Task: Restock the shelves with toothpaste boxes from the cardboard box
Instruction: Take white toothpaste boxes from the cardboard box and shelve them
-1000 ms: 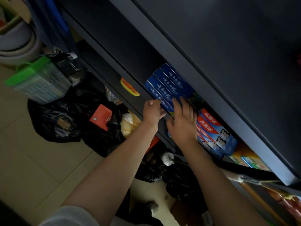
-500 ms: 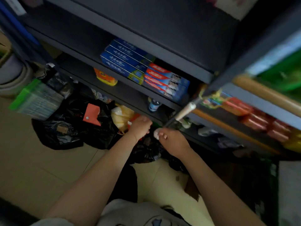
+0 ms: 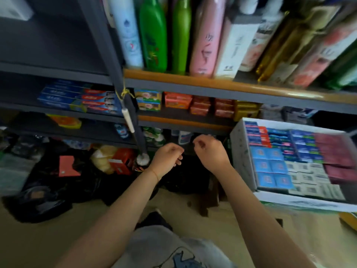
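Dim grey shelving [image 3: 58,67] fills the background, with black bags [image 3: 38,198] heaped on the floor at the far left. On the second shelf up, left bay, lie the shelved toothpaste boxes [image 3: 77,99], blue ones beside red ones, flat on their sides in a short stack, long axes running left to right along the shelf front, printed faces outward. A hanging brush handle [image 3: 128,120] crosses the upright just right of them.

Mid-frame, the left hand [image 3: 167,158] and the right hand [image 3: 211,151] hover close together but apart, in front of the lowest shelf; both have fingers loosely curled and neither holds anything.

At the right stands the cardboard box [image 3: 241,151], open-topped, packed with toothpaste boxes [image 3: 270,165] set on end, so that small end faces point up and long axes run down into the carton.

The step in hand looks like a reach back to the carton for more stock. To do it well, pinch one or two boxes by their end faces, draw them straight up clear of their neighbours, then turn them lengthwise to match the shelved row before sliding them in
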A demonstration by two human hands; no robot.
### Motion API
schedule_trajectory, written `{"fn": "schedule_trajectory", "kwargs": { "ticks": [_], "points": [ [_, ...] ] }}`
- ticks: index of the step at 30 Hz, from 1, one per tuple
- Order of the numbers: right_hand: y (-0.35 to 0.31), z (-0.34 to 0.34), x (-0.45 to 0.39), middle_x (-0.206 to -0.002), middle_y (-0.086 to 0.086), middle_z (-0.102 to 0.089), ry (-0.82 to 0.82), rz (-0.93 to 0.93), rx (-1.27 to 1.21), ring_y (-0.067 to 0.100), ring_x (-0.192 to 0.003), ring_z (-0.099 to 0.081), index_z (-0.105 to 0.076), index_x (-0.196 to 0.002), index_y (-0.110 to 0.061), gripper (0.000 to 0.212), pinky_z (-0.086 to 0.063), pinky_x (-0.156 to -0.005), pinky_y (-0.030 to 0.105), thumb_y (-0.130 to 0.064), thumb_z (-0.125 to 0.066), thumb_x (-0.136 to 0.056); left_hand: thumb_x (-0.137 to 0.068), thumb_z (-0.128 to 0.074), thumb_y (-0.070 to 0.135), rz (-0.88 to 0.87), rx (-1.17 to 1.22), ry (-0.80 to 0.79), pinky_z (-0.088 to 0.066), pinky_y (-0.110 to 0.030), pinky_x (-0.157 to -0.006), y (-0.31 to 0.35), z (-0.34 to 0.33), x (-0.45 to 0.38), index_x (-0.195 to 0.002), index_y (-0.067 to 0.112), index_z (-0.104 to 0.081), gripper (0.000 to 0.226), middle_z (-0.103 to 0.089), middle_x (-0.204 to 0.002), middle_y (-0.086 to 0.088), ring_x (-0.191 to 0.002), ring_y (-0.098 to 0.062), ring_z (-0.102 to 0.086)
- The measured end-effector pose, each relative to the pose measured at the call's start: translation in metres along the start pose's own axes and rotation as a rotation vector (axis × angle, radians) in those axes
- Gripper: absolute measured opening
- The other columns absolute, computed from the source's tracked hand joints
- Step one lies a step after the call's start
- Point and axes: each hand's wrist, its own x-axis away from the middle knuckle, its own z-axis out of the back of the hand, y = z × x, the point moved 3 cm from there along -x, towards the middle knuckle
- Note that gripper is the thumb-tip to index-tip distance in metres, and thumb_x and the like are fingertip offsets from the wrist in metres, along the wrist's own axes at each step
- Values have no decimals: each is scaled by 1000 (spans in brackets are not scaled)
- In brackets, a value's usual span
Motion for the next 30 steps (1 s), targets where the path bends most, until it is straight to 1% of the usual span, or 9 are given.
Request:
{"fn": "schedule_trajectory", "kwargs": {
  "ticks": [5, 10, 12, 14, 16, 19, 22, 26, 30],
  "points": [
    [52, 55, -32, -110, 15, -57, 216, -85, 223, 33, -104, -53, -66, -108, -7, 20, -49, -83, 44, -14, -57, -92, -96, -59, 25, -45, -111, -160, -49, -25, -71, 36, -62, -23, -94, 22, -66, 8, -67, -89, 1, -74, -12, -65],
    [98, 88, -66, -126, 18, -50, 107, -182, 468, 39, -122, -43, -60, -123, -7, 35, -37, -98, 49, -9, -54, -89, -94, -61, 30, -66, -144, -321, -54, -36, -85, 58, -127, -64, -96, 24, -63, 6, -68, -90, -1, -76, -14, -67],
    [117, 96, -77, -131, 17, -50, 42, -177, 493, 40, -123, -45, -58, -128, -9, 43, -36, -99, 47, -5, -56, -85, -95, -61, 32, -66, -140, -341, -54, -31, -80, 65, -146, -77, -112, 21, -60, 21, -66, -93, 0, -78, -15, -68],
    [133, 104, -87, -136, 15, -51, -16, -201, 516, 39, -124, -46, -56, -133, -14, 49, -34, -104, 45, -2, -53, -86, -94, -62, 36, -73, -131, -343, -55, -37, -87, 71, -163, -87, -131, 21, -53, 41, -65, -108, -3, -94, -20, -67],
    [146, 108, -95, -135, 14, -56, -56, -210, 538, 37, -124, -49, -54, -136, -18, 49, -34, -106, 43, -3, -51, -90, -94, -61, 39, -110, -166, -309, -53, -43, -94, 78, -174, -93, -142, 24, -46, 52, -61, -123, -5, -109, -23, -62],
    [159, 114, -102, -125, 15, -64, -90, -205, 541, 36, -116, -56, -57, -134, -22, 46, -38, -102, 40, -4, -49, -92, -97, -58, 37, -144, -214, -238, -50, -36, -95, 87, -189, -99, -146, 23, -41, 54, -57, -133, -5, -119, -23, -57],
    [166, 120, -107, -110, 13, -68, -134, -179, 581, 35, -105, -62, -62, -117, -22, 33, -47, -91, 39, -5, -48, -92, -98, -56, 32, -150, -248, -130, -54, -39, -91, 91, -204, -103, -139, 23, -43, 44, -64, -124, -6, -112, -25, -63],
    [173, 126, -110, -105, 12, -70, -118, -59, 605, 34, -101, -65, -65, -110, -20, 31, -49, -90, 39, -2, -51, -89, -97, -52, 23, -241, -442, 101, -53, -40, -82, 96, -219, -100, -124, 18, -50, 28, -65, -112, -8, -101, -29, -64],
    [189, 135, -110, -107, 16, -70, -142, 63, 461, 36, -102, -65, -66, -110, -13, 22, -50, -84, 37, -9, -49, -96, -101, -43, 25, -218, -499, 269, -52, -44, -78, 94, -235, -88, -139, 28, -45, 38, -64, -118, -9, -99, -33, -62]
  ]
}}
